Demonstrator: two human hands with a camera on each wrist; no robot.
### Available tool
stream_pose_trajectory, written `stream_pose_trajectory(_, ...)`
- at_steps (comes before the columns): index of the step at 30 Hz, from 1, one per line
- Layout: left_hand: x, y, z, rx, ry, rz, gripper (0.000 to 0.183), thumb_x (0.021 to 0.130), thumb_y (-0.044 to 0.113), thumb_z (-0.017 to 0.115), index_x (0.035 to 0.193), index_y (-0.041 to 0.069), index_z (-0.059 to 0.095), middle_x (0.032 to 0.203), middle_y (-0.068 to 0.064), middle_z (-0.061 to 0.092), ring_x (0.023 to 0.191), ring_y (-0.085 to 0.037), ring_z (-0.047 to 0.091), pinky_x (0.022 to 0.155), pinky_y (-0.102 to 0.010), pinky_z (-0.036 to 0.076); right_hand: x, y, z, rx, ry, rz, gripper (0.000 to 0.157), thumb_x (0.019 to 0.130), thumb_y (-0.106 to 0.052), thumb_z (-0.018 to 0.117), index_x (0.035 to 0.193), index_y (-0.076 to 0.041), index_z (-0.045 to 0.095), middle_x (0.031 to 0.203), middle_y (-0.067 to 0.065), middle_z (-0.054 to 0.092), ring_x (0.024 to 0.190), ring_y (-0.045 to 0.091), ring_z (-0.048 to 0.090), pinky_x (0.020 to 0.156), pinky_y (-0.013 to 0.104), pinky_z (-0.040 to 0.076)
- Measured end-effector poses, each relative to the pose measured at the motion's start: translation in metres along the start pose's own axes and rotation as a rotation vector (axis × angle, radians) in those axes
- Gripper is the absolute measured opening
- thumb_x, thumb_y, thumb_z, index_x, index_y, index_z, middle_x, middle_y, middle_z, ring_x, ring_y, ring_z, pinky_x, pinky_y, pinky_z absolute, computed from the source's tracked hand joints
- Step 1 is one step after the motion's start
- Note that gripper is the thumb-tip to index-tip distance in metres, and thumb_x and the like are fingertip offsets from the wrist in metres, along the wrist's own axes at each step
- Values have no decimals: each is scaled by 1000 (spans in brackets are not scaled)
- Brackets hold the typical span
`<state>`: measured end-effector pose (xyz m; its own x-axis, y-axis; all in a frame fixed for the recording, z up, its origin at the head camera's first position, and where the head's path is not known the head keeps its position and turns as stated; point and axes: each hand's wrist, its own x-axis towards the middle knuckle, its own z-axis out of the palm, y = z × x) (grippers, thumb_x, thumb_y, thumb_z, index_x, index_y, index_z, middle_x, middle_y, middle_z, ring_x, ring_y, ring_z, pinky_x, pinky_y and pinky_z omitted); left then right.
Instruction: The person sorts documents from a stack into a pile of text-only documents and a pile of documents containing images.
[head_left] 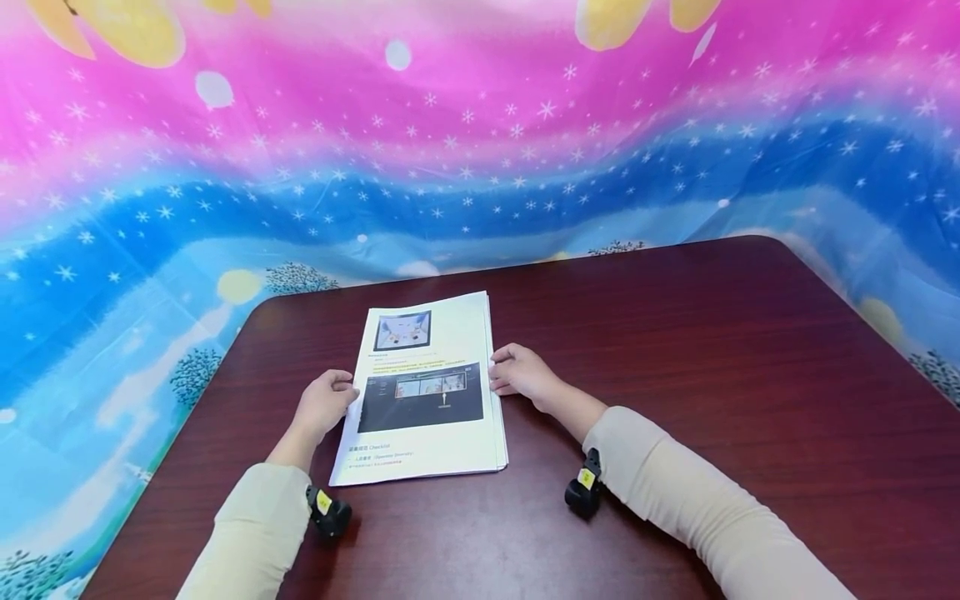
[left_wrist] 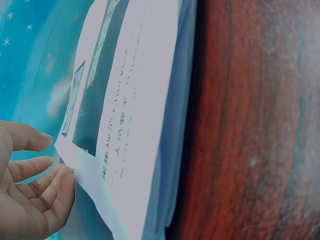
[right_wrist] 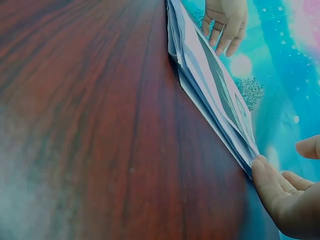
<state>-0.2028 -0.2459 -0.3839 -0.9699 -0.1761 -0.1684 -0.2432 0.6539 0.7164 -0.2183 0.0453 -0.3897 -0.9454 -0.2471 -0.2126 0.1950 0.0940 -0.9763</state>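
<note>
A stack of printed sheets point(head_left: 442, 454) lies on the table, its top page carrying two pictures and some lines of text. At its left edge is my left hand point(head_left: 324, 407), fingers loosely bent and fingertips at the paper's side; the left wrist view shows the thumb held apart from the sheets point(left_wrist: 135, 150). On the opposite side, my right hand point(head_left: 531, 379) touches the right edge with its fingertips. In the right wrist view the right thumb stands off the paper, and the layered edges of the stack point(right_wrist: 215, 110) are slightly uneven.
The dark reddish-brown table point(head_left: 712, 375) extends far to the right of the stack. Behind it hangs a pink and blue patterned cloth point(head_left: 480, 150). Small black devices are strapped at the left wrist point(head_left: 330, 512) and the right wrist point(head_left: 583, 492).
</note>
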Motion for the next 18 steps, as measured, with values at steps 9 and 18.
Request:
stream_pose_trajectory(9,-8,7,-1,35,3,-7,36,84,6,46,116,-9,41,109,-25,49,94,-31,50,75,-39,43,4,-4,6,-4,15,14,32,81,0,52,110,9,42,85,19,56,64,18,56,61,30,49)
stream_pose_trajectory(18,-6,2,2,58,44,-31,36,82,4,47,115,-9,42,108,-25,49,94,-31,49,77,-40,41,7,-5,12,-6,-5,55,33,80,2,54,111,10,46,78,14,58,59,14,54,57,26,48)
